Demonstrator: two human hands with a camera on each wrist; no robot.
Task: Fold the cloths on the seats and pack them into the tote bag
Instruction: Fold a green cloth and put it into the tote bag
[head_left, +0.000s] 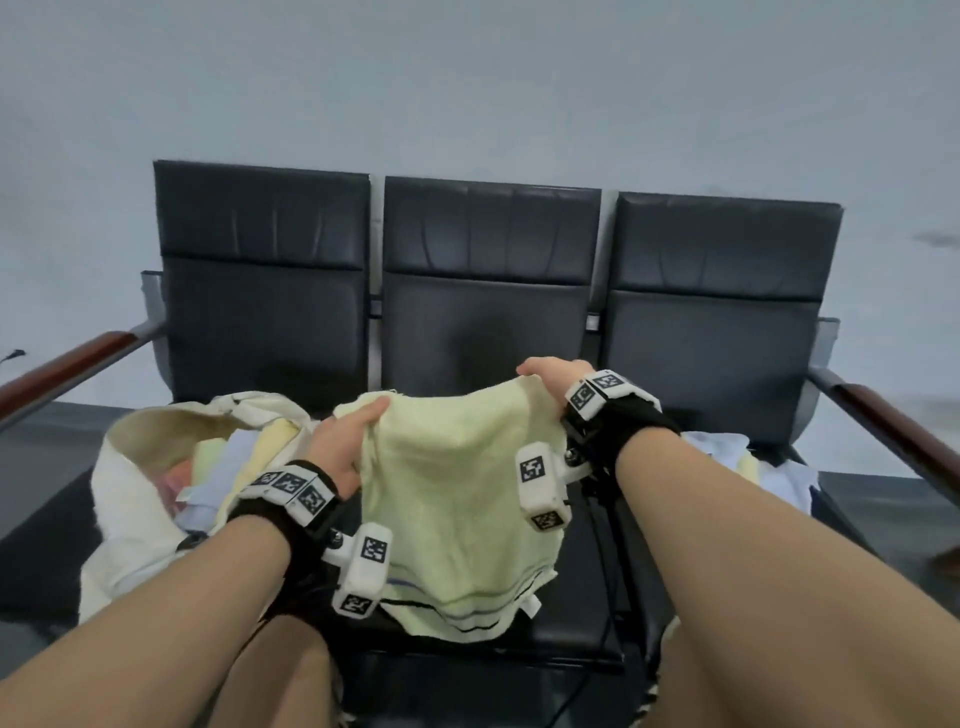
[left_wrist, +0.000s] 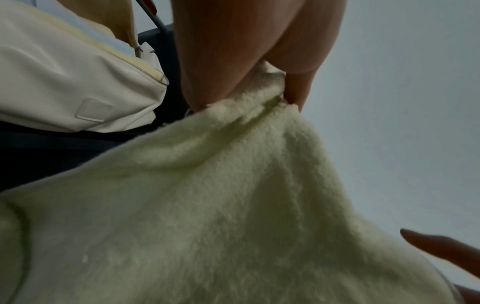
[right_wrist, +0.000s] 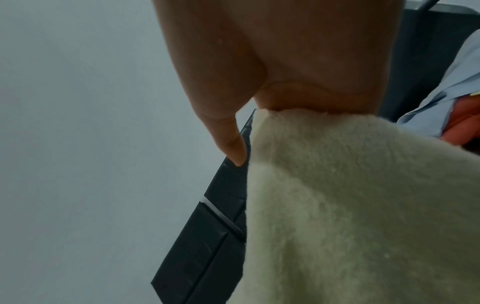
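A pale green towel (head_left: 462, 499) with dark stripes near its lower hem hangs over the middle seat, held up by its top edge. My left hand (head_left: 348, 436) pinches the towel's left top corner (left_wrist: 259, 98). At the right top corner (right_wrist: 285, 115), my right hand (head_left: 550, 376) grips the cloth between thumb and fingers. The towel's lower hem rests on the seat cushion. A cream tote bag (head_left: 140, 467) lies open on the left seat with several folded cloths inside; its zip edge (left_wrist: 145, 67) shows in the left wrist view.
Three black padded seats (head_left: 488, 249) stand against a grey wall, with wooden armrests (head_left: 78, 364) at both ends. A pile of light blue and orange cloths (head_left: 737, 457) lies on the right seat, also seen as blue cloth (right_wrist: 441, 98) in the right wrist view.
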